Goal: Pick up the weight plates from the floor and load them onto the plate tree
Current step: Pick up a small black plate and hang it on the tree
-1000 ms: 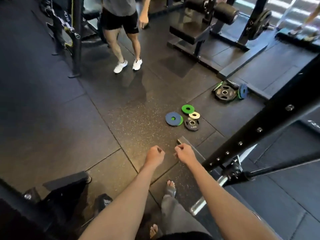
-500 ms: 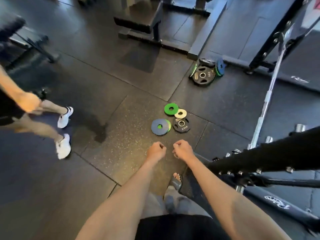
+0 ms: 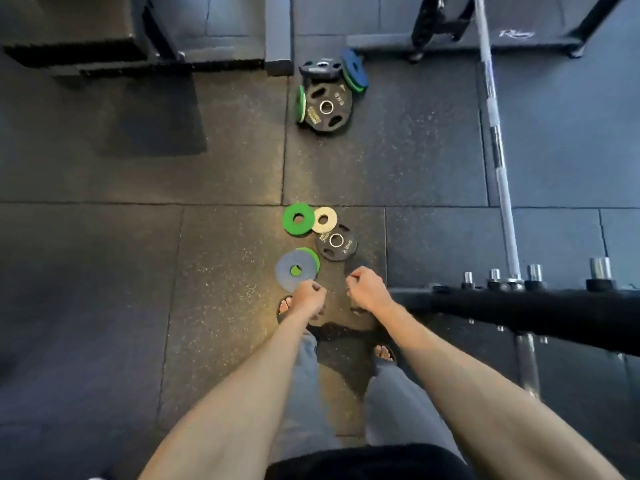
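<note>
Rubber gym floor (image 3: 214,306), plates still down. Left hand (image 3: 308,295) and right hand (image 3: 367,284) both curled into empty fists just short of blue plate (image 3: 294,271). Approach step; next: stoop, uncurl fingers, lift toward plate tree (image 3: 533,306) right of blue plate.

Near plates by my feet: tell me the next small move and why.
Probably bend and lower the left hand to the grey plate, the closest one. Both hands are curled shut and empty, the right hand too, and every plate lies on the floor.
</note>
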